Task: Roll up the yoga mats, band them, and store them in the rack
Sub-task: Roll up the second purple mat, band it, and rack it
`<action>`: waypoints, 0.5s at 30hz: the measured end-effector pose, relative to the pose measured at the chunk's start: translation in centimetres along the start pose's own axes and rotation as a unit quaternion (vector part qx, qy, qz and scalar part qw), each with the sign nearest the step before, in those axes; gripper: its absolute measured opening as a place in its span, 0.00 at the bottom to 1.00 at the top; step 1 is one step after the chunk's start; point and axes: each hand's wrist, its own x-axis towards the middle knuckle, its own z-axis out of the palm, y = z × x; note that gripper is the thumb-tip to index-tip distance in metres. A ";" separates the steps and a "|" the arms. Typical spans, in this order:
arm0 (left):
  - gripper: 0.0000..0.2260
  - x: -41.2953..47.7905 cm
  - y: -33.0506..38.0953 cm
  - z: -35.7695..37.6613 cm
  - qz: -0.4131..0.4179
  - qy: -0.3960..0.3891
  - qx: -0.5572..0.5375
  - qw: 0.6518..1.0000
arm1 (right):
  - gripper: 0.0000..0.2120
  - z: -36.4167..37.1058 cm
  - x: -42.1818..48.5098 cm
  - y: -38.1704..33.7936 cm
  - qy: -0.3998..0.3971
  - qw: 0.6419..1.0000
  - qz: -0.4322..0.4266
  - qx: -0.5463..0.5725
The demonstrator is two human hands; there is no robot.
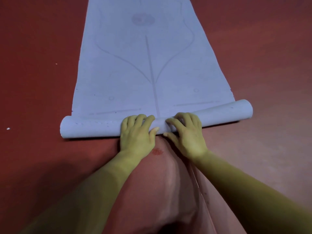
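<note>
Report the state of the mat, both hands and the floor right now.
yoga mat: near end rolled into a thin roll, the rest flat on the floor, no band visible.
left hand: fingers curled over the roll's middle, gripping it.
right hand: beside the left, fingers curled over the roll, gripping it.
floor: red, a few white specks.

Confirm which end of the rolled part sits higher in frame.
The roll tilts: its right end, on the right hand side, sits higher; the left end sits lower.
</note>
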 end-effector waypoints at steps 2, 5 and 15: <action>0.19 0.0 -0.1 -0.1 0.013 -0.019 0.009 1.000 | 0.18 0.0 0.3 -0.1 -0.009 1.000 0.002 -0.002; 0.20 -0.1 -1.0 0.0 0.049 -0.020 0.025 0.998 | 0.19 -0.4 1.5 -0.4 -0.049 0.998 0.025 -0.014; 0.20 2.9 -1.6 -1.1 0.040 -0.115 0.014 0.992 | 0.28 -3.0 4.7 -1.1 -0.238 0.969 0.047 -0.036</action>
